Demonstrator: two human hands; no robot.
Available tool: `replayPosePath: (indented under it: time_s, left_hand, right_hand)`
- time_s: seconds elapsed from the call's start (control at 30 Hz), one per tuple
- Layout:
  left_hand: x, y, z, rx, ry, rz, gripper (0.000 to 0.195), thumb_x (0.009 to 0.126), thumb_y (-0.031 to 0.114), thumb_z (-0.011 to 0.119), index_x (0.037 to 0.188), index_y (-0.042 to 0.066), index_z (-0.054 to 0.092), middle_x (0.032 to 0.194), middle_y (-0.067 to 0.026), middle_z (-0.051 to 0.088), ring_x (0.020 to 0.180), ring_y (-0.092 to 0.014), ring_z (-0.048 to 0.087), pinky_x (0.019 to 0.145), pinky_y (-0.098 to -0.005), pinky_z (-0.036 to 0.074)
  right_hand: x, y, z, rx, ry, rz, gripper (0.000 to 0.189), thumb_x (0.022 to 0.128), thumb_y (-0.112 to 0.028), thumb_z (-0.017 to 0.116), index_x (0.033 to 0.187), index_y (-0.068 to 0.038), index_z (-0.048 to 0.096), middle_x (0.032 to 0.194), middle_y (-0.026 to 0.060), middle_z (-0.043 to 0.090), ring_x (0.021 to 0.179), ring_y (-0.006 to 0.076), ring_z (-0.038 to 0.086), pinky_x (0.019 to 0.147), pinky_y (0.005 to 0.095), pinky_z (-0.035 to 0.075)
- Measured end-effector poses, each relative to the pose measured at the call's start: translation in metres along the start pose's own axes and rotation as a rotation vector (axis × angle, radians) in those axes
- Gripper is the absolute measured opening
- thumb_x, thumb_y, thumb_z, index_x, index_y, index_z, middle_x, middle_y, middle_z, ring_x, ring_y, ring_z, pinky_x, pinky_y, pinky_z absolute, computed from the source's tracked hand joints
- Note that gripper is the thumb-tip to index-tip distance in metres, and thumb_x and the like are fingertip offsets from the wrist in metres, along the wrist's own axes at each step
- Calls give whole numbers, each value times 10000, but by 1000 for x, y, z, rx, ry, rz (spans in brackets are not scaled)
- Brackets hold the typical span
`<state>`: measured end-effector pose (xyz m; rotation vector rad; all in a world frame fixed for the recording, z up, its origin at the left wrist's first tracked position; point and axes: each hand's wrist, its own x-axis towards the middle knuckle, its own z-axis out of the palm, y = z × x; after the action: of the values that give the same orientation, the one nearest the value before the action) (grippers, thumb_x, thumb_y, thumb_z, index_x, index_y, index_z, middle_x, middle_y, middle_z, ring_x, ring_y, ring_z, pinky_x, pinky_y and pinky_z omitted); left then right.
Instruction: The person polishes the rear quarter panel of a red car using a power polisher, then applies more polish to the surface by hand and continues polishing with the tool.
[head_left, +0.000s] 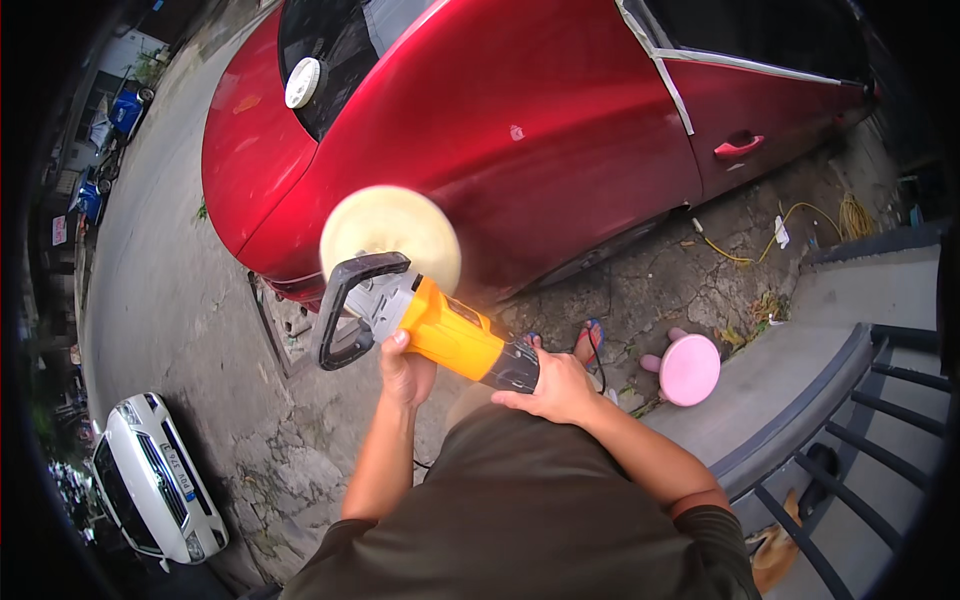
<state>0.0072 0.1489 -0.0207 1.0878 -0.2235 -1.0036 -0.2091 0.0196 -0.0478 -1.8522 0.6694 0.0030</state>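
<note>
A yellow and black rotary polisher (454, 330) is held across the front of my body. My left hand (406, 375) grips the yellow housing from below, close to the grey gear head. Around the black rear grip wraps my right hand (559, 384). A black D-shaped handle (330, 311) sticks out past the gear head. The round cream polishing pad (394, 225) looks blurred at its rim and overlaps the lower side of a red car (480, 127); whether it touches the paint I cannot tell. White masking tape (673, 90) edges the car's side window and door seam.
A white round tub or lid (303, 82) rests at the base of the car's glass. Right of my feet stands a pink stool (690, 370). A yellow cord (795, 214) lies on cracked concrete. Grey railings (862, 450), a tan dog (778, 551) and a white car (157, 480) flank me.
</note>
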Motion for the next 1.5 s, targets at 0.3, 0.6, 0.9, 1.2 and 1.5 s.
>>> replayPosePath:
  time_s: [0.3,0.6,0.9,1.2,1.5]
  left_hand:
    - [37,-63,71,52,-138,-165,780,800,326,812,1455,42,496,1400,-104,590,1326,-269,544,1158,-433,394]
    - [134,-125,226,301,-432,-133,567,852,192,857,1305,-14,585,1226,-119,684,1143,-215,661,1032,-384,523]
    - [140,-123,237,419,-425,-142,552,836,181,862,1277,-12,592,1184,-121,696,1107,-218,675,998,-385,546]
    - [74,-71,122,376,-162,-61,539,850,202,807,1301,-15,607,1229,-104,684,1145,-217,655,1033,-378,501]
    - [69,-64,111,331,-109,41,561,854,228,790,1314,-18,586,1228,-102,679,1132,-213,654,1015,-376,502]
  right_hand:
    - [-33,75,-40,84,259,26,702,706,-540,887,1151,-24,717,976,196,771,901,399,750,834,454,587]
    - [-46,163,-69,617,517,162,460,849,-436,827,937,-7,686,762,44,686,640,148,648,608,320,522]
    - [-36,155,-58,746,519,86,516,895,-521,757,799,-31,628,648,17,606,555,121,590,522,284,460]
    - [-26,110,-20,450,336,-84,564,811,-440,869,1149,-11,730,1043,122,773,963,240,743,878,381,567]
    - [-13,105,-30,201,335,-78,606,726,-495,891,1131,-70,740,984,152,781,930,322,761,854,409,578]
